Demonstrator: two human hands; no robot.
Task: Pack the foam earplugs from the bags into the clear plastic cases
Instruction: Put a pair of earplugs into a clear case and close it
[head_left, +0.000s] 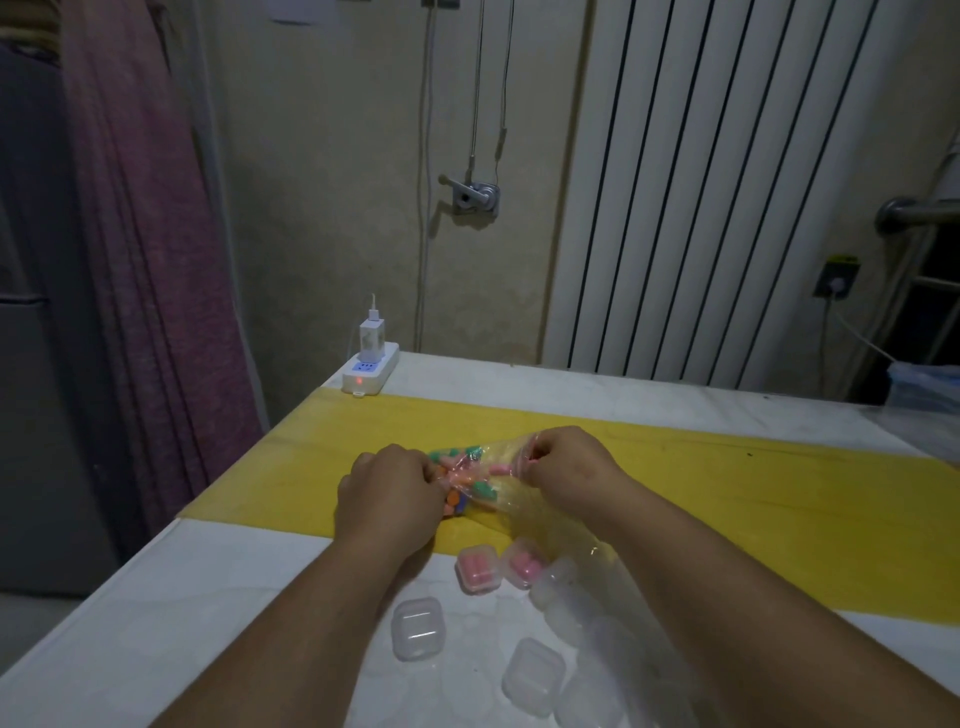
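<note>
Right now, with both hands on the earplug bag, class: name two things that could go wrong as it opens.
The left hand and right hand grip the bag; a sharp tug could burst it open and scatter earplugs over the yellow mat. The empty cases lie loose between the forearms; a moving arm might knock them about.

Clear bag (511, 500): multicoloured foam earplugs (467, 475) are bunched in its left end. Two pink-filled cases (478, 569) are laid just beside it; empty cases (418, 629) are scattered nearer.
</note>
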